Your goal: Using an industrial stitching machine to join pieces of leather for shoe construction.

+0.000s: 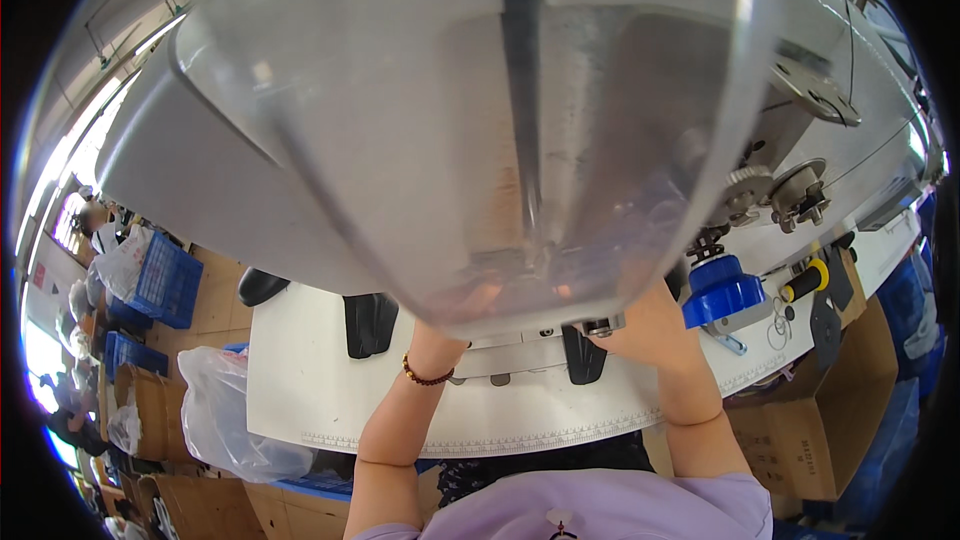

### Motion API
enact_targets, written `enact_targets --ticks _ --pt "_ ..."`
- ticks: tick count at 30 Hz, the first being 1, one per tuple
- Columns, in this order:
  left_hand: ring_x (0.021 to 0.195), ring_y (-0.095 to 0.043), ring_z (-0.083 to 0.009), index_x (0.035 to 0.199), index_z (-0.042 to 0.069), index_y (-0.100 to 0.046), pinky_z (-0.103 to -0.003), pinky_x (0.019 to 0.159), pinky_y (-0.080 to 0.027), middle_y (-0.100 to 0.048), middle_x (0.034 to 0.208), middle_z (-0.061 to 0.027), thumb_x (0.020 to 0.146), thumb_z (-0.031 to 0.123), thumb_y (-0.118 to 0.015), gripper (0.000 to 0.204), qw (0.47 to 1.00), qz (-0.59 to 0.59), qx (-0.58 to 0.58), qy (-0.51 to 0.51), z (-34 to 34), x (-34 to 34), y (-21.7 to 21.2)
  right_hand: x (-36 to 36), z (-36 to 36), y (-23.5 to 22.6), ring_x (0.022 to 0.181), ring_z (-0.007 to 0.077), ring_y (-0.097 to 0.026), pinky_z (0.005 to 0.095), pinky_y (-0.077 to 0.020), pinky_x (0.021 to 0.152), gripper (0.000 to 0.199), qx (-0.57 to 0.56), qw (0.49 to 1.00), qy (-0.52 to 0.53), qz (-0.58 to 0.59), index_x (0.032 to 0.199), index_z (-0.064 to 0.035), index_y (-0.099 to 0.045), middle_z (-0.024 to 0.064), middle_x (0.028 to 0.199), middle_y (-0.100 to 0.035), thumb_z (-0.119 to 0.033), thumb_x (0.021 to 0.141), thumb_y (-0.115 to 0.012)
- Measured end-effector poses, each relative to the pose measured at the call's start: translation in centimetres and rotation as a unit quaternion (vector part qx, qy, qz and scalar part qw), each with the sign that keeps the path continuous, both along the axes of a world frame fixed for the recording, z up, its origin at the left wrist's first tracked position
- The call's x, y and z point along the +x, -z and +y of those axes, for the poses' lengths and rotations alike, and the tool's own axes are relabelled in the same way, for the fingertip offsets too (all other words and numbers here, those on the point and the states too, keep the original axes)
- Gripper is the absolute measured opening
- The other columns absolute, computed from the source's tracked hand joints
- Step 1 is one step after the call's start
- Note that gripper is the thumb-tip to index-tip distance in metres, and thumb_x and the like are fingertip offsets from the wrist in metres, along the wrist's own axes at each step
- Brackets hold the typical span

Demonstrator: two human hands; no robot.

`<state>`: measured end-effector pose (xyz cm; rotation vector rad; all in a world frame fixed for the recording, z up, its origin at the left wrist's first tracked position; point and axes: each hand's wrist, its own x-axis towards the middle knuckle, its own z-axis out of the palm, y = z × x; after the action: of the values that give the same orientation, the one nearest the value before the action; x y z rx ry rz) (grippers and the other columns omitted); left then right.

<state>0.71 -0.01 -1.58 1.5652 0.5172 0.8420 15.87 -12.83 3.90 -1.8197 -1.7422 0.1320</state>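
The grey head of a sewing machine (230,170), with a clear plastic guard (400,140) in front, fills the upper middle. Both my hands reach to the worktable beneath it. The guard blurs most of my left hand (438,342), which has a beaded bracelet at the wrist; its fingers do not show clearly. My right hand (650,328) lies right of the needle area, fingers mostly hidden behind the guard and a small metal part. Close beside it, a black flat piece (583,356) hangs toward the table's front. What either hand holds is hidden.
More black pieces (370,326) lie left on the white table (330,400). On the right are a blue-capped machine part (722,292), a yellow-ended spool (806,281) and an open cardboard box (850,400). Plastic bags (235,415) and blue crates (167,280) stand at left.
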Motion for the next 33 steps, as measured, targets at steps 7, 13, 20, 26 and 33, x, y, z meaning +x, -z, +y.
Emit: enact_targets --ticks 7,13,20,26,33 --pt "0.048 -0.041 -0.0040 0.064 0.000 -0.053 -0.016 0.045 -0.032 -0.048 0.055 -0.0003 0.075 0.010 -0.049 0.015 0.998 0.028 0.047 0.011 1.1 -0.2 0.9 0.0 0.1 0.7 0.088 0.0304 -0.043 0.0377 -0.0342 0.077 0.039 0.110 0.991 -0.040 -0.066 0.093 -0.0173 -0.057 0.0113 0.095 -0.046 -0.018 0.055 -0.067" --pt "0.049 -0.038 -0.0048 0.062 0.000 -0.051 -0.016 0.046 -0.029 -0.044 0.053 0.0011 0.077 0.013 -0.048 0.020 0.993 0.034 0.106 0.036 1.4 0.1 0.6 -0.7 0.2 1.1 0.075 0.0177 -0.044 0.0315 -0.0336 0.066 0.023 0.221 0.972 -0.049 -0.066 0.077 -0.0114 -0.054 0.0011 0.083 -0.049 -0.012 0.056 -0.061" --pt "0.045 -0.039 -0.0036 0.063 0.001 -0.050 -0.016 0.043 -0.030 -0.048 0.054 -0.0001 0.079 0.011 -0.045 0.020 0.997 0.050 0.062 0.002 -0.1 -0.5 0.2 -1.6 0.0 0.8 0.068 0.0187 -0.042 0.0304 -0.0332 0.059 0.022 0.210 0.967 -0.028 -0.143 0.075 -0.0098 -0.054 0.0047 0.082 -0.047 -0.009 0.054 -0.060" --pt "0.044 -0.040 -0.0033 0.065 0.000 -0.050 -0.015 0.042 -0.030 -0.048 0.053 -0.0005 0.078 0.009 -0.046 0.016 0.996 0.037 0.074 0.021 -0.1 -0.4 0.5 -2.4 0.2 1.4 0.068 0.0188 -0.044 0.0297 -0.0324 0.055 0.019 0.218 0.956 -0.021 -0.196 0.071 -0.0078 -0.054 0.0058 0.076 -0.048 -0.010 0.053 -0.057" --pt "0.050 -0.040 -0.0064 0.070 -0.002 -0.051 -0.017 0.047 -0.031 -0.049 0.059 -0.0027 0.074 0.003 -0.046 0.009 0.998 0.033 -0.042 0.012 1.3 -0.3 0.7 -4.3 -0.7 2.2 0.077 0.0203 -0.049 0.0323 -0.0398 0.056 0.033 0.131 0.970 -0.014 -0.203 0.086 -0.0037 -0.051 0.0076 0.082 -0.049 -0.011 0.055 -0.060"
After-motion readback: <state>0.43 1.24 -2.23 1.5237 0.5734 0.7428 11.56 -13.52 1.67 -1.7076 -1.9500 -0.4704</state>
